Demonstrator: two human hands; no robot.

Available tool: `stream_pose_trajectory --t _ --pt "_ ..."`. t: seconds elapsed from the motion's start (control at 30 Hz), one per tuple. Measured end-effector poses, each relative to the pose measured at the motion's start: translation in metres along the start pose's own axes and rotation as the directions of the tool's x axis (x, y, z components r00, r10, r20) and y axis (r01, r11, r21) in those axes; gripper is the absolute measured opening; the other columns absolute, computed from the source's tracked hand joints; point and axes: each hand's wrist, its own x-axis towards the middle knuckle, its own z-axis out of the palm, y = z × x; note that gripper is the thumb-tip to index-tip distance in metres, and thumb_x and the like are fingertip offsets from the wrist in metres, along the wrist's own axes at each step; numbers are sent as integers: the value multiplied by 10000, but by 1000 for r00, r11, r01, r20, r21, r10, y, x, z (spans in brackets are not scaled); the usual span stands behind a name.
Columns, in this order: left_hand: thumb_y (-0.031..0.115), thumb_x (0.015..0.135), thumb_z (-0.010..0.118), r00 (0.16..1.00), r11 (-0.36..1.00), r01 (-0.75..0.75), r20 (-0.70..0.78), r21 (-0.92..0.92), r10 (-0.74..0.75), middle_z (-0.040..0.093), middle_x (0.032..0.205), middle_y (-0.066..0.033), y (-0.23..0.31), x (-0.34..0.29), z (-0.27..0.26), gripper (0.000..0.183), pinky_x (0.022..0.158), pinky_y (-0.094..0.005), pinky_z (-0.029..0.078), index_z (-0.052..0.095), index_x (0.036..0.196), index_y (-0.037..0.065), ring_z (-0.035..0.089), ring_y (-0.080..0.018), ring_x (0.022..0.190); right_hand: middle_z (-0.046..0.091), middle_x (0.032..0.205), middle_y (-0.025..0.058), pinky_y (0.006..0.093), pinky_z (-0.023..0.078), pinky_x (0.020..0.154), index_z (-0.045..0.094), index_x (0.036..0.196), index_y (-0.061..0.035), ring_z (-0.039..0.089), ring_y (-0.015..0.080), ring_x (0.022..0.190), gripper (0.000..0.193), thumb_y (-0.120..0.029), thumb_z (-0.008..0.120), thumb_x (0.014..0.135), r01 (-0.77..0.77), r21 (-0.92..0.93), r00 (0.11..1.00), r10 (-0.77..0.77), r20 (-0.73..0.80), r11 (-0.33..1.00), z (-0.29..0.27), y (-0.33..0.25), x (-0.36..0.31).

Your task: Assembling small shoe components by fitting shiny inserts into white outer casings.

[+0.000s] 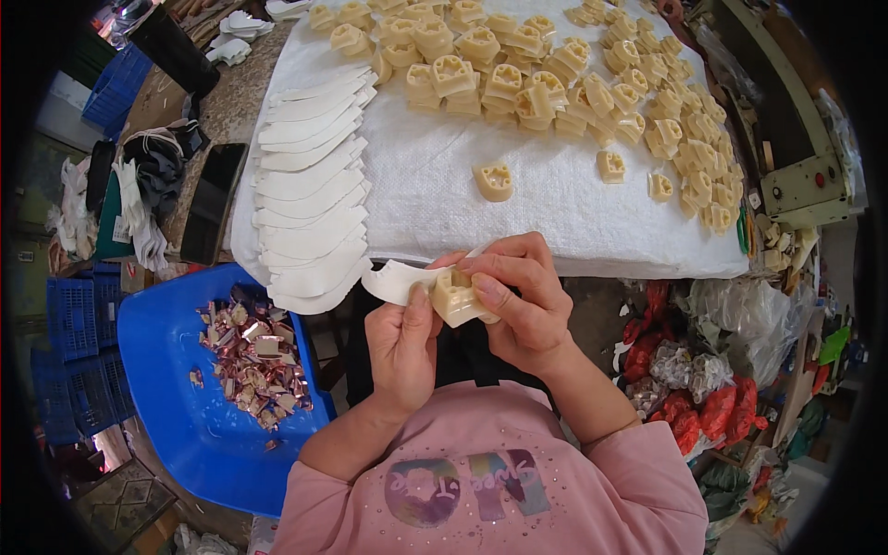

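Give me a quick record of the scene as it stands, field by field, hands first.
Left hand: pinching beige molded block
Right hand: gripping same block
White curved strip: against the block, end sticking out leftward
Work surface: white woven sheet
Sheet, left: overlapping row of white strips
Sheet, far side and right: piled beige blocks
Lower left: blue tub holding shiny pinkish fragments

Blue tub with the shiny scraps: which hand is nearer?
Left. The left hand is to the right of the blue tub; the right hand is farther right, at the far side of the cream piece.
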Motion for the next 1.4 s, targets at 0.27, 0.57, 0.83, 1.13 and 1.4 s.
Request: stream_pose_trajectory --t 0.27,0.57,0.83,1.13,1.4 --pt "195 1001 299 992 978 -124 40 170 119 594 1074 -146 -3 1 -4 422 860 -236 430 490 1191 -130 560 -132 982 620 896 -1 384 263 722 577 984 -134 497 177 722 373 -64 675 630 88 -214 996 -79 50 973 -3 -3 3" --pt "133 965 443 972 893 -190 -52 408 231 643 858 -94 13 3 -21 287 687 -205 434 576 1082 -92 565 -97 760 599 853 -10 403 261 743 597 884 -137 489 184 740 292 -97 679 607 85 -268 993 -61 97 959 -12 -10 12" --pt "105 939 479 978 787 -166 -4 594 209 635 881 -99 13 2 -16 254 701 -248 466 597 1070 -78 578 -134 768 454 766 -14 439 246 778 580 775 -129 481 188 778 213 -67 632 579 5 -406 924 151 350 914 -17 -18 20" --pt "-40 859 514 840 430 -473 246 769 484 604 867 -154 -2 5 -21 215 656 -294 454 601 1054 -69 558 -255 702 425 760 35 425 240 757 554 749 -111 446 213 757 168 -49 620 608 33 -334 905 113 409 942 -16 -13 17" --pt "27 881 543 938 695 -327 134 641 319 593 873 -108 2 2 -27 240 624 -248 419 611 1104 -33 524 -155 721 448 786 34 413 234 757 585 812 -91 441 217 776 228 3 648 614 -171 -98 928 194 318 980 -13 -2 4"
